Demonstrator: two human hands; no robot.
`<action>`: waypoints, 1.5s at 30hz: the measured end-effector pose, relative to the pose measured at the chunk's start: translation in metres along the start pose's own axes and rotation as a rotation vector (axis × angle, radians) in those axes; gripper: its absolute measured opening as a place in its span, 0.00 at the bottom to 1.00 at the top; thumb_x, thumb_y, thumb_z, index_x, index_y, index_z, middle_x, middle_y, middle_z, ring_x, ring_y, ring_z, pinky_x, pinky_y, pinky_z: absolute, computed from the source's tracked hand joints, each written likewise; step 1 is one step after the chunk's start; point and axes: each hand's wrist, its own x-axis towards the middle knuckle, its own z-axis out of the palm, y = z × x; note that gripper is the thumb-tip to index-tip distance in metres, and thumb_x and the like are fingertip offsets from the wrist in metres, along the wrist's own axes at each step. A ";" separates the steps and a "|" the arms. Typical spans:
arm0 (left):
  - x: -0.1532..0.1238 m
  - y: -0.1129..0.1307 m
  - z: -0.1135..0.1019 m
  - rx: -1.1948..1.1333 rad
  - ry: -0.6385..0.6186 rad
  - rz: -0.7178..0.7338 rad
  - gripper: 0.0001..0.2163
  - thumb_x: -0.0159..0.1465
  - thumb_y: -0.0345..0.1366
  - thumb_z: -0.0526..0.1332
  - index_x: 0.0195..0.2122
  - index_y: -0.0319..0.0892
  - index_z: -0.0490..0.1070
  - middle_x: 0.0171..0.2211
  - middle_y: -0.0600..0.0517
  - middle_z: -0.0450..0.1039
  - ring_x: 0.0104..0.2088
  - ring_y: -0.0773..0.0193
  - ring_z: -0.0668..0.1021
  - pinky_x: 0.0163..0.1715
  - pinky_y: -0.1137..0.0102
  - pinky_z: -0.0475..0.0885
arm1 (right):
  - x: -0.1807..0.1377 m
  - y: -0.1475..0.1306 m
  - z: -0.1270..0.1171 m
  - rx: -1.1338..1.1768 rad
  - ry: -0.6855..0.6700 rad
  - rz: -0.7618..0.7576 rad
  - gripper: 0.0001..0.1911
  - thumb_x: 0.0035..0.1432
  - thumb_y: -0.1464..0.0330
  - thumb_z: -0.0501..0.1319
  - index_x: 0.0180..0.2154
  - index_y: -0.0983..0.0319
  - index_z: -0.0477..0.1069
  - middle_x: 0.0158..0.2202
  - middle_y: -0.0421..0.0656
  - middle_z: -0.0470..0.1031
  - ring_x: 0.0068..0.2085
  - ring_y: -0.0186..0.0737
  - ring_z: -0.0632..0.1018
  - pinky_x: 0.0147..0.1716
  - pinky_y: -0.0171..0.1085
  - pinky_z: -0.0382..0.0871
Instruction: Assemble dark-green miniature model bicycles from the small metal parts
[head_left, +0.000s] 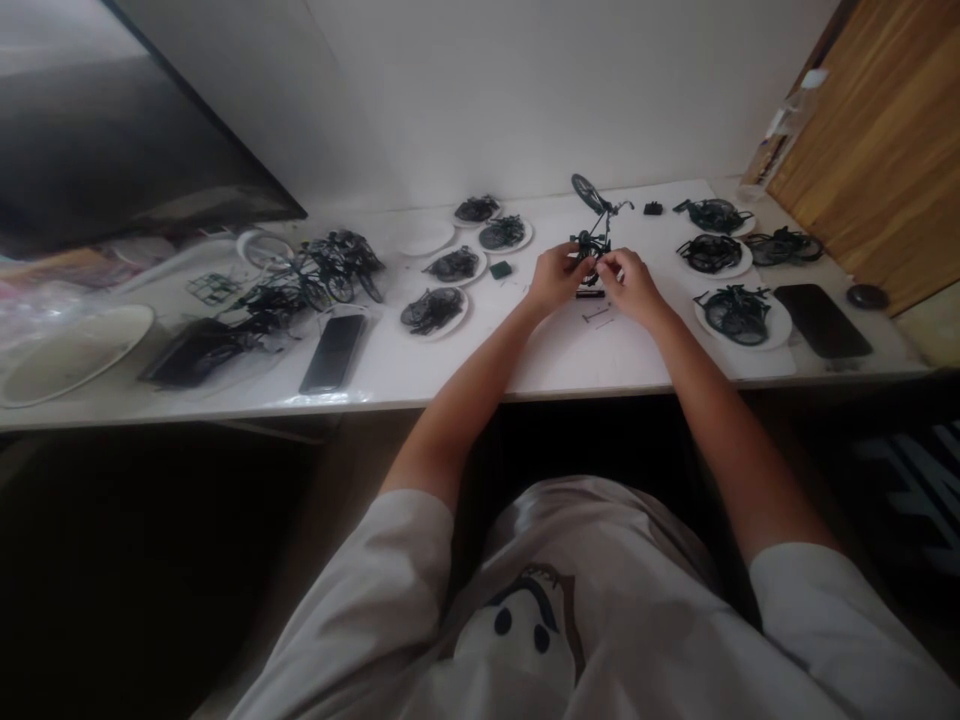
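Both of my hands meet at a dark model bicycle (595, 240) over the white table top. Its one wheel sticks up at the far end, beside the handlebar. My left hand (556, 277) is closed on the near part of the bicycle. From the other side, my right hand (628, 281) pinches at the same near end; whether a small part sits between its fingertips is too fine to see. Just below the hands lie a small dark piece (590, 294) and a thin T-shaped tool (597, 316).
White plates with dark bicycle parts (433, 311) stand left and right (742, 315). Several assembled model bicycles (341, 262) crowd the left. Phones lie on the left (334, 353) and right (823, 320). A small green block (501, 270), a black block (652, 208) and a bottle (787, 130) are also there.
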 end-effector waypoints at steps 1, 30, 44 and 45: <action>0.000 0.000 0.000 0.027 0.002 0.005 0.14 0.65 0.45 0.79 0.39 0.42 0.80 0.19 0.57 0.68 0.23 0.67 0.73 0.26 0.71 0.67 | 0.000 0.000 0.000 -0.005 0.000 0.000 0.18 0.78 0.49 0.57 0.45 0.54 0.74 0.47 0.51 0.81 0.50 0.54 0.77 0.54 0.52 0.76; 0.001 -0.004 0.001 0.234 -0.048 0.100 0.12 0.70 0.45 0.72 0.39 0.42 0.77 0.20 0.56 0.70 0.21 0.68 0.65 0.26 0.69 0.57 | 0.000 0.007 0.001 0.101 0.032 -0.096 0.09 0.71 0.59 0.66 0.36 0.53 0.72 0.39 0.47 0.77 0.46 0.54 0.76 0.53 0.54 0.75; -0.003 0.007 0.001 0.208 -0.048 0.063 0.12 0.68 0.44 0.72 0.39 0.41 0.78 0.19 0.57 0.69 0.21 0.69 0.65 0.25 0.69 0.57 | 0.000 0.005 -0.001 0.059 0.014 -0.086 0.17 0.75 0.56 0.63 0.32 0.54 0.72 0.37 0.47 0.75 0.46 0.54 0.75 0.56 0.55 0.73; -0.003 0.007 0.001 0.200 -0.049 0.060 0.12 0.68 0.45 0.72 0.39 0.41 0.78 0.19 0.57 0.69 0.21 0.69 0.65 0.25 0.69 0.57 | 0.000 0.006 -0.001 0.054 0.012 -0.085 0.18 0.76 0.55 0.62 0.32 0.54 0.73 0.37 0.47 0.75 0.46 0.54 0.75 0.56 0.55 0.72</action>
